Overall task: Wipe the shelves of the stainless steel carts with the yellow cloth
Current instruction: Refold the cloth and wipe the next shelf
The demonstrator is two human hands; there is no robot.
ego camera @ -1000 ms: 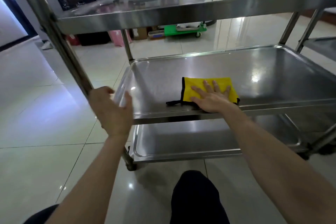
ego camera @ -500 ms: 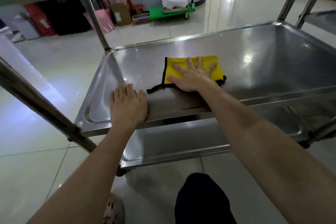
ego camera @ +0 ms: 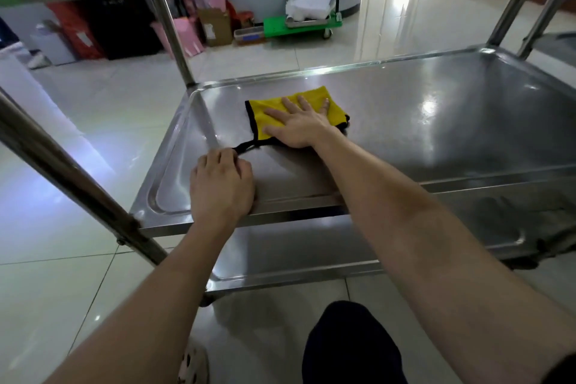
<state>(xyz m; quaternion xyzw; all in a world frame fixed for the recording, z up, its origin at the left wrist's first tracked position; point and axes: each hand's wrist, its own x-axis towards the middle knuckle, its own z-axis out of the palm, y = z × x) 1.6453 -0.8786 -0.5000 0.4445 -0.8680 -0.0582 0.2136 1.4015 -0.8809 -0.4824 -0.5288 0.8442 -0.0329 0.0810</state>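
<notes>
A hand on a cloth on a shiny cart.
The right hand (ego camera: 299, 124), fingers spread flat, presses the yellow cloth with black edging (ego camera: 272, 112) on the shiny steel middle shelf (ego camera: 436, 134); the left hand (ego camera: 222, 187) lies curled on the shelf's front edge.

No legible text, brand, number or sign anywhere. Pale label on the brown cardboard box (ego camera: 215, 25) against the far wall: print too small and blurred to read. Faint light marks near the top of the black bag or panel (ego camera: 124, 25) beside the red one: not decipherable. White tag on the red bag (ego camera: 76, 31): blurred as well. Bare steel on the cart shelves, no markings visible.
</notes>
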